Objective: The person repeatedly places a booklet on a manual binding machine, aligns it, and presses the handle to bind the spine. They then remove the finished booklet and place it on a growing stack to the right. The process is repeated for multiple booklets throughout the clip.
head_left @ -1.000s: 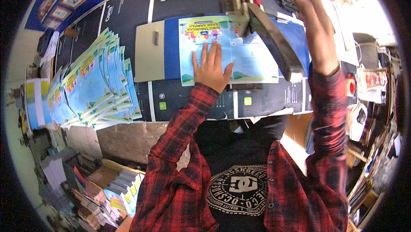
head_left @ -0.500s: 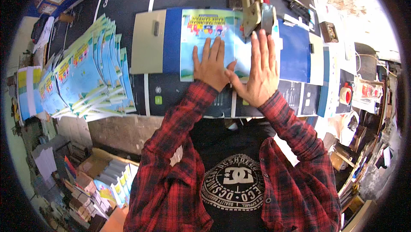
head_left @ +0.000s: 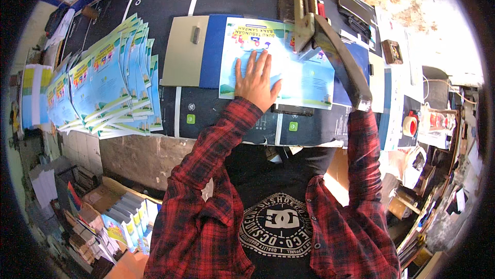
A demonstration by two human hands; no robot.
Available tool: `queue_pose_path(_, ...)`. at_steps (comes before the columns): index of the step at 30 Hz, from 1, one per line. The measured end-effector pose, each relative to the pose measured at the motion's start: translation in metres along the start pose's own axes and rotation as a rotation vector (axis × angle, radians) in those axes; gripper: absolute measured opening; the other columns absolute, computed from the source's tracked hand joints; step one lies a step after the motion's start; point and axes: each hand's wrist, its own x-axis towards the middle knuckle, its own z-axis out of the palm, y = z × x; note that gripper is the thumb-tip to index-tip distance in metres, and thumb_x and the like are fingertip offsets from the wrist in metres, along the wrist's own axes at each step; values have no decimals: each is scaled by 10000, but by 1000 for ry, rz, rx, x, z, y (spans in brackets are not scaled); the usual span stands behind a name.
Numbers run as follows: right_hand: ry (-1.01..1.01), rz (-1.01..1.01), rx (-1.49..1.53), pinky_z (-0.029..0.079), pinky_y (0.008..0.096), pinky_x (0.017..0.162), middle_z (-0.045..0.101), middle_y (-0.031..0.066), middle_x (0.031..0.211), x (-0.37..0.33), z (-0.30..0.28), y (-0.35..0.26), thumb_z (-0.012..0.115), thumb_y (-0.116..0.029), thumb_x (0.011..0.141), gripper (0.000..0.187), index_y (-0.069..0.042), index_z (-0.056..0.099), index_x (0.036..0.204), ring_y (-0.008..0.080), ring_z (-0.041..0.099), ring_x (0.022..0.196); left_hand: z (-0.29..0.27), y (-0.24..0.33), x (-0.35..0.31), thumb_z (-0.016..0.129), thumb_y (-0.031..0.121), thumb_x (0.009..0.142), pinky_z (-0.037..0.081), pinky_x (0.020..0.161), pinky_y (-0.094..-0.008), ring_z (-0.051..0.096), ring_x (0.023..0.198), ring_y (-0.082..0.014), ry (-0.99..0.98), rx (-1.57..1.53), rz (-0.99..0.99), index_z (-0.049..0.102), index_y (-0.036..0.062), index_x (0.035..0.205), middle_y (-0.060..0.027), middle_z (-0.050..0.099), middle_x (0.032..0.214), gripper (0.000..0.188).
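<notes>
My left hand (head_left: 257,79) lies flat, fingers spread, on the left half of an opened light-blue booklet cover (head_left: 230,80). The cover rests across a blue and beige board (head_left: 180,52). Over the cover's middle stands the worn metal head of a long-arm stapler (head_left: 305,31). A long dark lever (head_left: 341,61) slants from that head toward me. My right hand (head_left: 363,106) is at the lever's near end, closed on it; its fingers are mostly hidden. Left of the board lies a fanned pile of matching printed covers (head_left: 100,80).
A banded stack of printed sheets (head_left: 36,93) sits at the far left. Below the table on the left is a box of booklets (head_left: 126,217). On the right are a tape roll (head_left: 410,126) and a small wooden block (head_left: 392,51). A dark flat object (head_left: 294,109) lies near the cover's front edge.
My right hand has left the cover and moved right onto the stapler's lever, which now reaches toward me. My left hand stays flat on the cover.
</notes>
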Motion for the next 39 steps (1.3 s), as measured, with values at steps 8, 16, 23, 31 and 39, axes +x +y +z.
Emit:
queue_pose_path(8, -76, -7, -14, 425, 322, 907, 630, 54, 1225, -5, 40, -3, 586, -393, 951, 456, -102, 564, 1301, 152, 591, 1076, -6, -15, -7, 616, 393, 857, 211, 1115, -626, 350, 1385, -344, 42, -2, -24, 472, 13, 1375, -101, 391, 1492, 658)
queue_pose_path(16, -63, 381, 378, 397, 313, 905, 610, 69, 1215, -18, 76, -59, 580, -489, 932, 603, -97, 499, 1383, 149, 564, 1036, -24, -54, -17, 628, 386, 859, 238, 1106, -618, 380, 1368, -341, 89, 35, -29, 506, 19, 1342, -101, 427, 1468, 619)
queue_pose_path(23, -42, 321, 382, 426, 372, 891, 618, 119, 1254, -1, 24, -14, 534, -536, 943, 594, -125, 504, 1371, 183, 573, 1080, -27, -57, -9, 619, 410, 872, 230, 1115, -605, 388, 1367, -330, 72, 8, -10, 516, 24, 1334, -84, 438, 1467, 611)
queue_pose_path(31, -103, -482, -405, 440, 408, 992, 549, 219, 1318, 4, 27, -261, 623, -368, 930, 592, 0, 472, 1368, 338, 587, 1153, -26, -62, -11, 617, 464, 873, 221, 1131, -569, 387, 1383, -302, 46, 102, -49, 503, 62, 1372, -91, 467, 1461, 651)
queue_pose_path(39, 45, -519, -716, 233, 511, 1146, 314, 221, 1534, -65, 106, -132, 743, -442, 786, 941, -23, 296, 1501, 419, 258, 1431, -21, -55, -8, 626, 471, 874, 243, 1113, -569, 429, 1344, -291, 81, 83, -3, 554, 47, 1317, -83, 511, 1412, 618)
